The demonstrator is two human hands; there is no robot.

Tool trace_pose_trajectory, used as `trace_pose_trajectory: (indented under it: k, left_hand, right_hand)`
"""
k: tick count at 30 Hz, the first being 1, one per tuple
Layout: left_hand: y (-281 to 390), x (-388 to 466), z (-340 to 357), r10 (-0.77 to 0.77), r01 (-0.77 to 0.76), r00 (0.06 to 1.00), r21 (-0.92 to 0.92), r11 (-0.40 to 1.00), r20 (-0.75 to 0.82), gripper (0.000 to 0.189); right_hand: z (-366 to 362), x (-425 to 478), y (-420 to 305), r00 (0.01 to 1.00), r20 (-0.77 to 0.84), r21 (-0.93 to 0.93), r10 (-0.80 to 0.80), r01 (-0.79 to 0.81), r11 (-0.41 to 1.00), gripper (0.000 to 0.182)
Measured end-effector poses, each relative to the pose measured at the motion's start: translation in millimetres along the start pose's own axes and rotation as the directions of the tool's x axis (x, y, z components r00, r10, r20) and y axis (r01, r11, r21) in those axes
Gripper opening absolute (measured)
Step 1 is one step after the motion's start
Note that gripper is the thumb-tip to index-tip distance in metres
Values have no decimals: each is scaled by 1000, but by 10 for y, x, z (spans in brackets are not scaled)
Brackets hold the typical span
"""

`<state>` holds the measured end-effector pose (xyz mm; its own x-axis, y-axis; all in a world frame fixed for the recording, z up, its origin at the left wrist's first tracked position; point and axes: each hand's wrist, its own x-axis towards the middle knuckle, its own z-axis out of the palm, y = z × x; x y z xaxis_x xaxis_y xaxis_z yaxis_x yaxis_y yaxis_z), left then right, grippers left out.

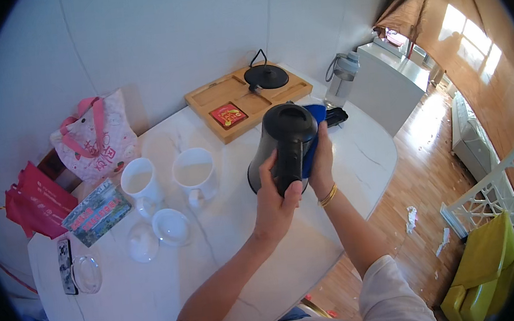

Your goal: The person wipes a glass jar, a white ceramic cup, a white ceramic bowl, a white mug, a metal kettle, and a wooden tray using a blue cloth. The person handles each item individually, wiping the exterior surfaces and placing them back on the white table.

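A dark electric kettle (260, 153) with a black lid and handle is held over the white marbled table (249, 272). My left hand (275, 200) is closed round its handle. Against the kettle's right side, my right hand (321, 161) presses a blue cloth or sponge (315, 114). Behind the kettle, the round black kettle base (267, 77) sits on a wooden tray (196, 106), beside a red packet (228, 115). To the left stand two white mugs (139, 176) with pale contents, and two white lids (171, 227) lie in front of them.
A clear water bottle (342, 80) stands at the back right, near a black object (336, 116). At the left are a pink-handled bag (97, 138), a red bag (40, 202), a printed card (97, 213), a phone (66, 267) and a glass dish (87, 274). A yellow seat (479, 255) stands at the lower right.
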<state>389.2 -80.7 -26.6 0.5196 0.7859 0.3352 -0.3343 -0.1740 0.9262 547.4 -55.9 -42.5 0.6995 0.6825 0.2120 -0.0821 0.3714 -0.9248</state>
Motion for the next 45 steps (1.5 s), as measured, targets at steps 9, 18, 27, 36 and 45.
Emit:
trace_pose_trajectory:
  k: [9, 18, 27, 36, 45]
  left_hand:
    - [-74, -82, -121, 33, -33, 999, 9, 999, -1, 69]
    - [35, -223, -270, 19, -19, 1000, -33, 999, 1, 97]
    - [11, -135, -575, 19, -7, 992, -90, 996, 125, 89]
    - [248, 507, -681, 33, 4, 995, 352, 936, -99, 32]
    - [438, 215, 63, 387, -457, 882, 686, 567, 268, 50]
  right_hand:
    - [201, -450, -249, 997, -76, 64, -14, 19, 998, 49]
    - [252, 119, -794, 935, 331, -193, 125, -63, 979, 53]
    - [-37, 150, -641, 902, 399, 73, 164, -210, 975, 46]
    - [-252, -366, -572, 979, -166, 20, -115, 120, 993, 29]
    - [-317, -1181, -744, 867, -89, -372, -490, 427, 824, 23]
